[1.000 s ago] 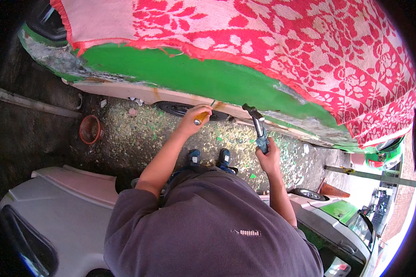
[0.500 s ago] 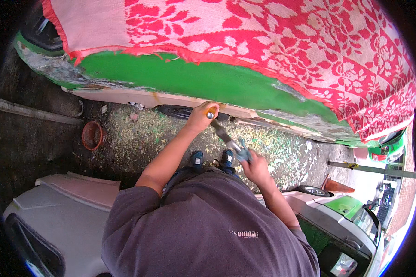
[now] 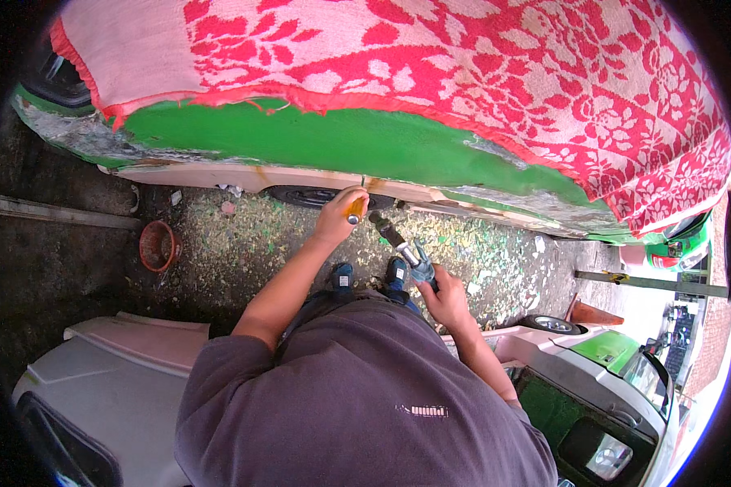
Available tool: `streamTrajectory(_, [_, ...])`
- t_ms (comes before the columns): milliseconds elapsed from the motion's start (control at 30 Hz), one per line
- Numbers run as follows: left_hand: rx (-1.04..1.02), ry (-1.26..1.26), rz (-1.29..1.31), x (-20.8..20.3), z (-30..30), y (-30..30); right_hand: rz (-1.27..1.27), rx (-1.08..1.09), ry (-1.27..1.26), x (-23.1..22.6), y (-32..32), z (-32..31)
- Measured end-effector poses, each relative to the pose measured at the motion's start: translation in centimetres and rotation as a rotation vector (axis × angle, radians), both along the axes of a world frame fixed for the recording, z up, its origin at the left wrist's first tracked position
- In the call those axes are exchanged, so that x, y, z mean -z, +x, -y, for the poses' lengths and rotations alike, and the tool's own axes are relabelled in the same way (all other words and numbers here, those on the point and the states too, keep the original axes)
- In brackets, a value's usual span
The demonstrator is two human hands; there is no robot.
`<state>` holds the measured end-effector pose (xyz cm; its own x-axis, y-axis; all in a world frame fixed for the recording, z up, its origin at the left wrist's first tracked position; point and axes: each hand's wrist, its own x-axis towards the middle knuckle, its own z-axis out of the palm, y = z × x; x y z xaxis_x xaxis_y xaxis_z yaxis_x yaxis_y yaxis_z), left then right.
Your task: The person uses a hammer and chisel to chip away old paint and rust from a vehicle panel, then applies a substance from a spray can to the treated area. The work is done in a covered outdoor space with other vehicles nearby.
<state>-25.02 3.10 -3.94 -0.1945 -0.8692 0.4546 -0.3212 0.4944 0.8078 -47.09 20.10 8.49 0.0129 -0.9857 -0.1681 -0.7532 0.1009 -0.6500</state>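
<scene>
My left hand [image 3: 339, 217] is closed round the amber handle [image 3: 356, 208] of a chisel-like tool with a metal end cap. Its blade is hidden beyond my fist, by the lower edge of the green vehicle body panel [image 3: 300, 134]. In my right hand [image 3: 448, 299] is a hammer [image 3: 406, 254] with a dark head, a metal shaft and a bluish grip. The hammer head lies just right of the handle's capped end, apart from it.
A pink-and-white patterned cloth [image 3: 463, 65] covers the vehicle's upper part. Paint flakes [image 3: 235, 235] litter the ground round my shoes. A reddish-brown pot [image 3: 160, 246] stands left. Behind me are a grey-white vehicle part [image 3: 130, 381] and another vehicle [image 3: 609, 365] with its opening showing.
My left hand and the amber handle have shifted slightly left and tilted. A gap has opened between the handle's end and the hammer head, which looks less blurred now.
</scene>
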Motion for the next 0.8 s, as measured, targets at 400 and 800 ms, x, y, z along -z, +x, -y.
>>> streamTrajectory(400, [0.03, -0.03, -0.002, -0.4, 1.0, -1.2, 0.005, -0.029, -0.038, 0.5, -0.9, -0.2])
streamTrajectory(800, [0.249, 0.104, -0.052, -1.7, -0.8, -5.4, 0.215, 0.537, 0.031, 2.9, -4.6, -6.0])
